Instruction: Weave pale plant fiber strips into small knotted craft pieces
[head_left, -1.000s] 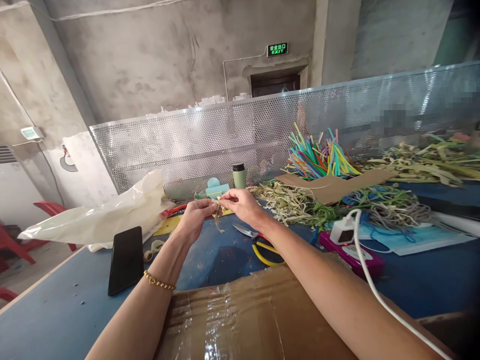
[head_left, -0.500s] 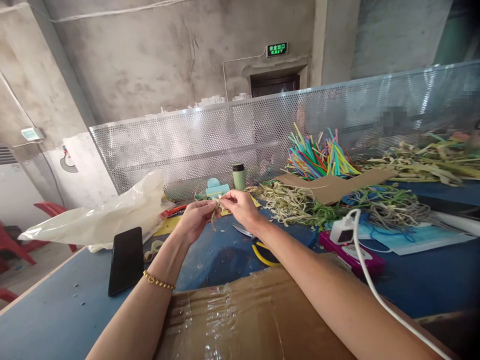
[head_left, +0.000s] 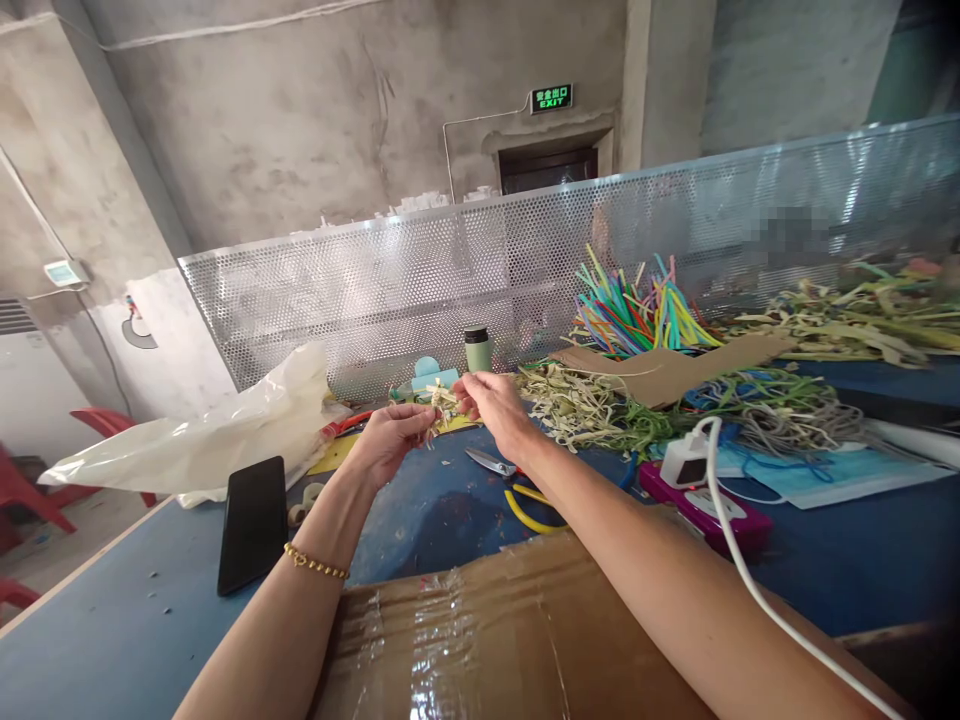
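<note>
My left hand (head_left: 391, 438) is closed in a pinch on a small piece of pale dried plant fibre (head_left: 442, 397), with loose ends hanging below the fingertips. My right hand (head_left: 495, 408) is at the piece's right side, its fingers bent together and seemingly gripping a strand of it. The exact grip is too small to make out. Below my right wrist lie scissors (head_left: 491, 462) with yellow handles, partly covered by my forearm. A heap of similar pale fibre strips (head_left: 574, 408) lies to the right of that hand.
A cardboard box (head_left: 480, 630) fills the near side. On the blue table are a black phone (head_left: 253, 525), a plastic bag (head_left: 225, 420), a green cup (head_left: 478, 352), colourful pipe cleaners (head_left: 637, 310) and a magenta power bank (head_left: 712, 505) with a white cable (head_left: 739, 560).
My right hand has shifted slightly right, away from my left fingertips. More of the fibre piece now shows between the hands. My left hand has hardly moved.
</note>
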